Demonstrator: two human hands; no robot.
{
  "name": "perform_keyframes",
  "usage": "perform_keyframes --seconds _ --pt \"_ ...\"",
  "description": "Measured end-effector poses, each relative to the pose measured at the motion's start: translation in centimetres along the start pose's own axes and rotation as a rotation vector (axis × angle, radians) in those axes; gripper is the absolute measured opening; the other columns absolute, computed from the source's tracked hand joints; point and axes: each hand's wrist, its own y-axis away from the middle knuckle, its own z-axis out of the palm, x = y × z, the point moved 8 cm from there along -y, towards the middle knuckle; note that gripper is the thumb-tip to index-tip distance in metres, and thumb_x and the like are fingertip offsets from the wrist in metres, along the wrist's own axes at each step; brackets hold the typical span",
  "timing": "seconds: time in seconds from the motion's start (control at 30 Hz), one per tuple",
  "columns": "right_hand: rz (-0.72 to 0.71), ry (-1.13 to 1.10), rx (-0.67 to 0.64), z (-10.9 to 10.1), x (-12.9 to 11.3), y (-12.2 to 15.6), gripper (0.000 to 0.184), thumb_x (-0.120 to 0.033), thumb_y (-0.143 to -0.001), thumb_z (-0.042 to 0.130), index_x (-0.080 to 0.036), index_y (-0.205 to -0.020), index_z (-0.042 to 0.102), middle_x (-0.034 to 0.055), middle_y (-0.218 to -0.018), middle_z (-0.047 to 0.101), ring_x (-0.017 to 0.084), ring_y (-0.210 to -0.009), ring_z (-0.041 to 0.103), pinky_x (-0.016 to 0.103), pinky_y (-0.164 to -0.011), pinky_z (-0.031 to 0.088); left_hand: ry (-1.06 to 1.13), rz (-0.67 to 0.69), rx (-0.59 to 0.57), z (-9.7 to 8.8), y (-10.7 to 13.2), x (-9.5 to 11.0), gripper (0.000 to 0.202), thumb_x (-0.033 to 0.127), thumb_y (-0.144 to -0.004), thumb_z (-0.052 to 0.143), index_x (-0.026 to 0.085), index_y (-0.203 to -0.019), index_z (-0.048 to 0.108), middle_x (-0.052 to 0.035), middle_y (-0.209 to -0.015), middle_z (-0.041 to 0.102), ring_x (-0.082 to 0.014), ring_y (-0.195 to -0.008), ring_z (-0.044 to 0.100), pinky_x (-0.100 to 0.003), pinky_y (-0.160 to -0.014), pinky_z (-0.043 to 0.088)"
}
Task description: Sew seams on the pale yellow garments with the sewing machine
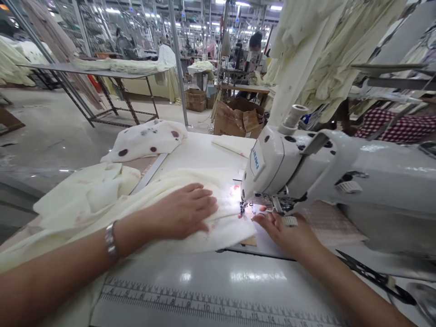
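Pale cream cloth [163, 186] with faint pinkish prints runs across the table to a white sewing machine [265, 159]. My left hand [185, 211] lies flat on this cloth, left of the needle, with its fingers stretched out. Close to the right side of the lit presser foot [242, 207] is my right hand [289, 231]. Its thumb points toward the foot and stands apart from a fingertip behind it; the other fingers are partly hidden under the machine head. The cloth's right end lies under the foot.
Black scissors [374, 274] lie at the right, near my forearm. A printed ruler [204, 302] runs along the table's front edge. White cloth with brown spots [146, 141] lies at the back left. Behind stand cardboard boxes [235, 118] and a person [255, 50] at another machine.
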Motion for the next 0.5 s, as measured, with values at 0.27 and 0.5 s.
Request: perform_keyframes --seconds 0.27,0.5 --pt "-0.041 -0.052 0.063 -1.7 -1.6 1.0 0.022 -0.035 -0.084 0.051 -0.021 -0.067 0.056 -0.0025 -0.054 0.058 0.012 -0.044 0.053 0.023 -0.042 0.040 0.172 -0.193 0.260 1.0 1.0 11.5 0.023 0.033 -0.089 0.043 0.023 -0.106 0.055 -0.0046 -0.108 0.061 -0.0208 -0.106 0.051 -0.035 -0.091 0.043" --pt "-0.297 -0.108 0.097 -2.7 -5.5 3.7 0.023 -0.019 -0.088 0.042 -0.018 -0.105 0.059 0.0097 -0.119 0.058 0.021 -0.106 0.055 0.035 -0.085 0.048 0.357 -0.242 0.145 0.5 -3.4 2.8 0.020 0.020 -0.088 0.043 0.013 -0.107 0.050 -0.0116 -0.116 0.053 -0.0237 -0.118 0.042 -0.043 -0.101 0.036"
